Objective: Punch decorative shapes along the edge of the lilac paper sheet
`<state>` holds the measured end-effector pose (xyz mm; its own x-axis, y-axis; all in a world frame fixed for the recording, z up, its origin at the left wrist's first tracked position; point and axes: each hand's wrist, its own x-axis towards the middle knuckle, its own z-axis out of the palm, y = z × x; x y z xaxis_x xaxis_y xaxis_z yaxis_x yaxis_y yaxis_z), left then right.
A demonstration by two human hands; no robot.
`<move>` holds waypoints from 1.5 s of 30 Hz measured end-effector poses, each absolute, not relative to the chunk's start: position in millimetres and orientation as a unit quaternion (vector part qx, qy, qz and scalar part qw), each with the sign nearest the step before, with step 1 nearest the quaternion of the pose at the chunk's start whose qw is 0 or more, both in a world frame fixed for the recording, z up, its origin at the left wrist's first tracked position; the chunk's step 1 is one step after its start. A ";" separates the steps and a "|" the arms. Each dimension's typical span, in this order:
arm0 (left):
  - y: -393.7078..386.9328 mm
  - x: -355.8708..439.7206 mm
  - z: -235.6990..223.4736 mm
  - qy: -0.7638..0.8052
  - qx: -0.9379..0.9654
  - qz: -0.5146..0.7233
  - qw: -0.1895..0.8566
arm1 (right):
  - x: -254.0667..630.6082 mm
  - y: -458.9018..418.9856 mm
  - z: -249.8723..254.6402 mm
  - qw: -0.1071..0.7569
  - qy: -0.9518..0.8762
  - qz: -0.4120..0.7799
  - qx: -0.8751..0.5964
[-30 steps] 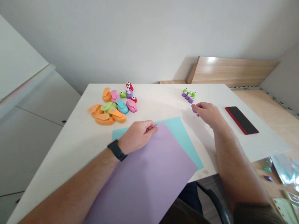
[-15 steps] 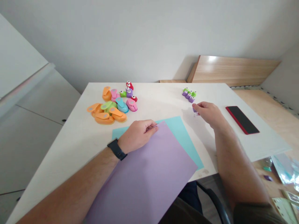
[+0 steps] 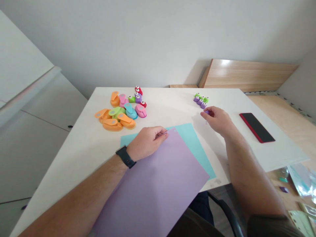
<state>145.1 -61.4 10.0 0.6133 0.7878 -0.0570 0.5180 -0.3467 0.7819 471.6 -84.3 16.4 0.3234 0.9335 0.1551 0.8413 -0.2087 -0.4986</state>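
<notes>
Over the white worktop (image 3: 170, 107), we find our left hand (image 3: 147, 141) pinching a purple paper sheet (image 3: 160, 184), seemingly punched at one corner, otherwise unmarked where visible, our right hand (image 3: 217, 120) gripping a small purple block (image 3: 207, 112).

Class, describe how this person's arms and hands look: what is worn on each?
The left hand is ungloved, with a broad dark wristband, possibly a watch. The right hand is ungloved too, with no wristband; a dark sleeve shows farther up that arm.
</notes>
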 end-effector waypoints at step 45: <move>-60.8 140.4 0.0 0.375 0.832 0.198 0.358 | 440.2 -51.0 -8.3 0.326 -0.600 -0.081 -0.726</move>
<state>140.4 -60.8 0.0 0.6404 0.7656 0.0606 0.4817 -0.4619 0.7447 440.2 -51.0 -8.3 0.2662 0.8186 0.5090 0.9240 -0.0664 -0.3765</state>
